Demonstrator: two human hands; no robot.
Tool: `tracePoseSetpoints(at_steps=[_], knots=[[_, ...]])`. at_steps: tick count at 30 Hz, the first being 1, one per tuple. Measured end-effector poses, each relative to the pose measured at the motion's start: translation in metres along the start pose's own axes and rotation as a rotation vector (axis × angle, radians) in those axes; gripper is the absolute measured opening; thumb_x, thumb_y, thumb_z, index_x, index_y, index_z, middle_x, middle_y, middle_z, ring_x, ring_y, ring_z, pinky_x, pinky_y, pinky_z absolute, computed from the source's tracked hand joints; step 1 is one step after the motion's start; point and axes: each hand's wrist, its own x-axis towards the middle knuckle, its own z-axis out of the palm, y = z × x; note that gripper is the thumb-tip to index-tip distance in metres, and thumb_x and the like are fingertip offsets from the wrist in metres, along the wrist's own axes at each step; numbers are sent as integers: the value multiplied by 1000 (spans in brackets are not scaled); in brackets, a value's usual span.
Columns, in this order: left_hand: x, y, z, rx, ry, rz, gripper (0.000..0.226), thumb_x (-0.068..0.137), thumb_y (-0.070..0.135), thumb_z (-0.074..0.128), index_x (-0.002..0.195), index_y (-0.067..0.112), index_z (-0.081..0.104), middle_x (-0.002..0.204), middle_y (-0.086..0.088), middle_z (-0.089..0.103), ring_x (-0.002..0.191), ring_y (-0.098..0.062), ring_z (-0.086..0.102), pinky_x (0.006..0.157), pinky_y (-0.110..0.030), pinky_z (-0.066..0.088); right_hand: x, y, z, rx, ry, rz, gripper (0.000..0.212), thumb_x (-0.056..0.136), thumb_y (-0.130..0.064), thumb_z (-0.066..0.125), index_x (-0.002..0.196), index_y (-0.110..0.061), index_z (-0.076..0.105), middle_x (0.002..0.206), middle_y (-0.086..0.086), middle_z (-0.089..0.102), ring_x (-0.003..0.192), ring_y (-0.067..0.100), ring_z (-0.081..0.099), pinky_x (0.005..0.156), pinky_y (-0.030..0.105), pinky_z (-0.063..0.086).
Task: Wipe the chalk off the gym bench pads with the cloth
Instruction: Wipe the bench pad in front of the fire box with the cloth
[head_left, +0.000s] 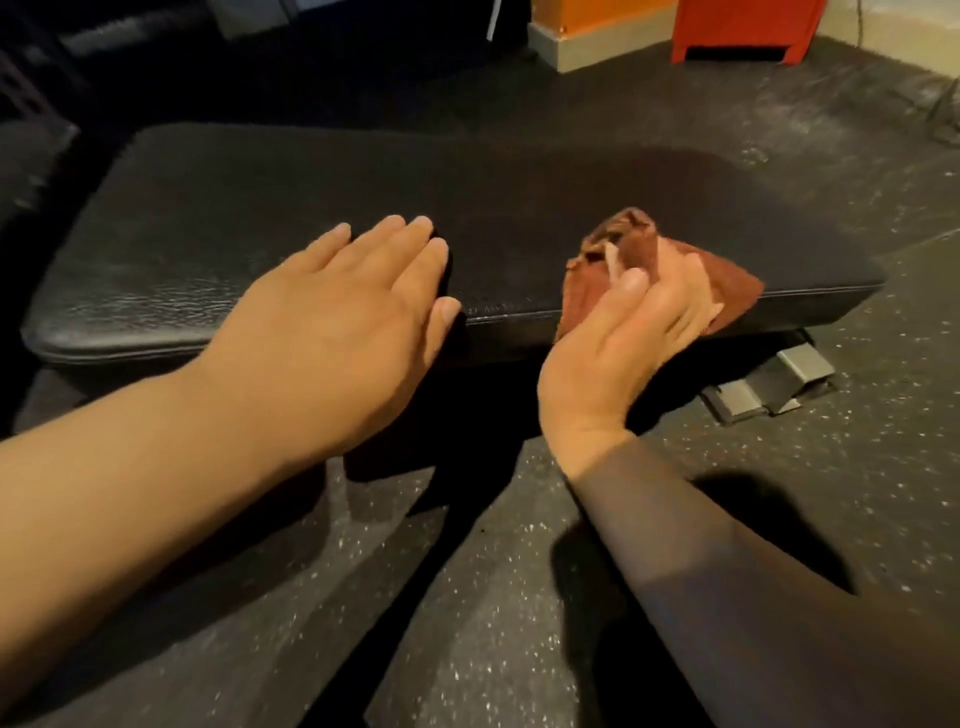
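Here the right grip (639, 332), fingers curled, clasps the rust-brown cloth (631, 228) and holds it bunched against the top of the black desk (260, 208), by its front edge. One corner of the cloth lies flat just right of this grip, and a fold rises just beyond its fingers. To its left, near but apart, the left grip (332, 322) lies released, fingers straight and flat on the desk. Below the right grip, a grey metal foot (769, 384) rests on the speckled floor (519, 623). A dark sleeve (753, 597) covers the right forearm.
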Motion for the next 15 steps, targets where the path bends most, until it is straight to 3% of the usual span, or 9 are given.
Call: tracePoseSetpoints(at_steps=[4,7,9,10,12,15], knots=[[-3,0,-1,-17,0,40,62,104,40,15,143,3,46,153,-19,43,141,-33,42,115,-52,36,-63,-46,11,73,-248,-278,36,107,-27,28,136,-11,44,139,7,50,140,28,35,125,46,-1],[-8,-9,-3,-28,25,37,63,104,41,14,147,6,43,153,-16,43,141,-30,43,115,-50,36,-35,-18,-5,-13,-349,-566,34,105,-24,34,137,-15,40,138,5,51,135,24,42,124,45,10],[-11,-12,-3,-28,47,33,62,104,41,16,147,6,45,152,-15,45,140,-30,44,114,-50,37,1,18,-21,-110,-345,-599,42,94,-13,42,136,-14,44,135,5,52,130,26,46,120,56,22],[-12,-12,-3,-27,47,30,62,103,40,18,145,5,46,151,-16,47,139,-30,46,113,-51,38,19,40,-28,-132,-324,-506,41,95,-14,41,136,-11,44,135,8,52,129,28,46,115,60,26],[-12,-8,-3,-21,38,16,60,103,38,19,141,4,50,147,-17,50,136,-32,48,112,-51,39,42,69,-36,-148,-200,-151,46,101,-22,36,145,-8,36,145,15,43,138,35,35,116,59,25],[-6,0,-2,-8,39,13,57,103,35,20,133,1,54,139,-20,55,130,-35,52,109,-52,41,38,43,-20,309,9,383,64,99,-36,31,158,-16,17,163,5,19,149,36,26,122,47,24]])
